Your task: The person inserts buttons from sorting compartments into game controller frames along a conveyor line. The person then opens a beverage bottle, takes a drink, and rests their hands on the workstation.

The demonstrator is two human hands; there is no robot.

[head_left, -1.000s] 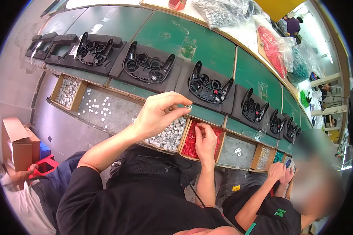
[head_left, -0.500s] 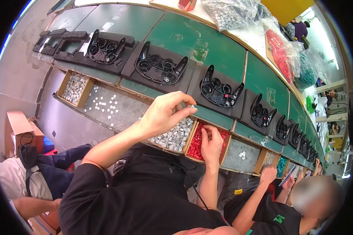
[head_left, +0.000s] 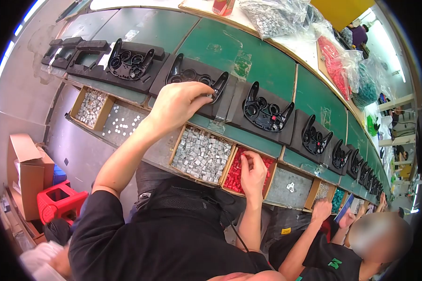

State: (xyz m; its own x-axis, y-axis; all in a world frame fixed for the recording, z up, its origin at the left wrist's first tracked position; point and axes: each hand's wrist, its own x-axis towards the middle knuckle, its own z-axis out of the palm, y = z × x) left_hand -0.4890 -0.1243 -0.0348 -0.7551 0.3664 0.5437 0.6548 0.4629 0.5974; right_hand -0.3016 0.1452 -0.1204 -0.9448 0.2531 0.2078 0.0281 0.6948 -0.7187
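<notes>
My left hand (head_left: 185, 100) is closed in a pinch on a small grey button (head_left: 211, 95), over the right side of a black game controller shell (head_left: 187, 75). That shell lies in a dark foam holder (head_left: 162, 83), partly hidden by my hand. My right hand (head_left: 253, 172) has its fingers curled together over a box of small red buttons (head_left: 233, 177); what its fingertips hold, if anything, cannot be made out. Between my arms stands a box of grey buttons (head_left: 201, 153). The shell to the right (head_left: 267, 114) has a red button in it.
More shells in foam holders (head_left: 316, 136) run along the green bench (head_left: 267, 51). Loose white pieces (head_left: 119, 121) lie in a tray beside another box of pale pieces (head_left: 90, 107). A co-worker's hand (head_left: 321, 210) is at the right. Bags of parts (head_left: 267, 18) sit behind.
My left hand has moved left and away from me, from above the grey buttons' box to the controller shell. My right hand stays at the red buttons. At lower left, a person has shifted, uncovering a red stool.
</notes>
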